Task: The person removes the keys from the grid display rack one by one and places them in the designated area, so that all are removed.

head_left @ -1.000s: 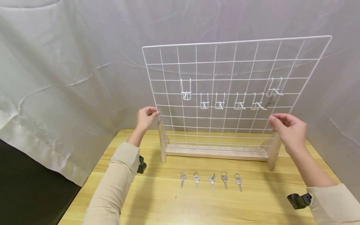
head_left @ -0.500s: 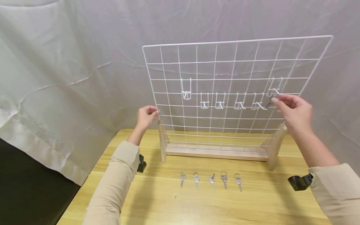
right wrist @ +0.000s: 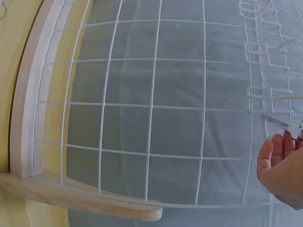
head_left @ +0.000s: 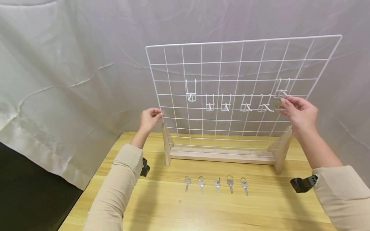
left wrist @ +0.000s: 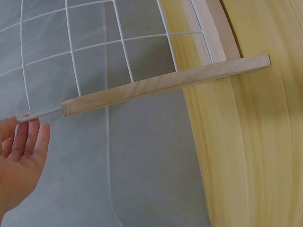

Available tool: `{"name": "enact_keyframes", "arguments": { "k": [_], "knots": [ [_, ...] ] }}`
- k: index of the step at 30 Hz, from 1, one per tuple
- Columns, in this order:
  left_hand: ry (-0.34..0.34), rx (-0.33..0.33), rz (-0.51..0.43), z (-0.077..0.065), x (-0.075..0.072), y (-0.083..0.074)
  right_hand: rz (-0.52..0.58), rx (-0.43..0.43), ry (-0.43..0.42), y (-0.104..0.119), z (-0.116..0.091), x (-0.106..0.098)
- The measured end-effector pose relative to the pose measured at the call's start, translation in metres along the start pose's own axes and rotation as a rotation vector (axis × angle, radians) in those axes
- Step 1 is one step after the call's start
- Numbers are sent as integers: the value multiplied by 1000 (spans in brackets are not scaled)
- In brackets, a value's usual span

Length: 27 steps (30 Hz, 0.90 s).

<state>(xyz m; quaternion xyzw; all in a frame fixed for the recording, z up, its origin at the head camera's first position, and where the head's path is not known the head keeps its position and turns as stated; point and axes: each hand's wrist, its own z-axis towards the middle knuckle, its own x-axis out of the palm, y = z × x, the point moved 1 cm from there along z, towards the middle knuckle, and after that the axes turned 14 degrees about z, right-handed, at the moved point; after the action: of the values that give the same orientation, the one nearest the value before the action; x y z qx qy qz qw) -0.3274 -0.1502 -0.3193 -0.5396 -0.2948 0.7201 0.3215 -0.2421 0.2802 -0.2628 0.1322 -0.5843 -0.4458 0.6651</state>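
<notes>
A white wire grid panel stands upright in a wooden stand. My left hand pinches the grid's left edge wire just above the stand's side post; in the left wrist view the fingers curl about that wire. My right hand is at the grid's right side, holding a key between thumb and fingers just below the upper right hook. The right wrist view shows the key's blade pointing away from the fingertips. Whether its ring sits on the hook is hidden.
Several white hooks hang in a row across the grid, with another hook higher at left. Several keys with rings lie in a row on the wooden table before the stand. A grey curtain hangs behind.
My right hand has risen from the grid's lower right edge to the key under the upper right hook and taken hold of it. My left hand has stayed on the grid's edge.
</notes>
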Motion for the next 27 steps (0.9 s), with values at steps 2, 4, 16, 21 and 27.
{"name": "enact_keyframes", "arguments": {
  "k": [2, 4, 16, 21, 27],
  "knots": [
    [-5, -1, 7, 0, 0, -1, 15, 4, -5, 0, 0, -1],
    [-9, 1, 11, 0, 0, -2, 16, 12, -14, 1, 0, -1],
    [-14, -11, 8, 0, 1, -3, 9, 26, -67, 6, 0, 1],
    [-15, -10, 8, -1, 1, -1, 8, 23, -61, 8, -2, 0],
    [-19, -10, -2, -1, 2, 1, 6, 10, -44, 10, -4, -2]
  ]
}}
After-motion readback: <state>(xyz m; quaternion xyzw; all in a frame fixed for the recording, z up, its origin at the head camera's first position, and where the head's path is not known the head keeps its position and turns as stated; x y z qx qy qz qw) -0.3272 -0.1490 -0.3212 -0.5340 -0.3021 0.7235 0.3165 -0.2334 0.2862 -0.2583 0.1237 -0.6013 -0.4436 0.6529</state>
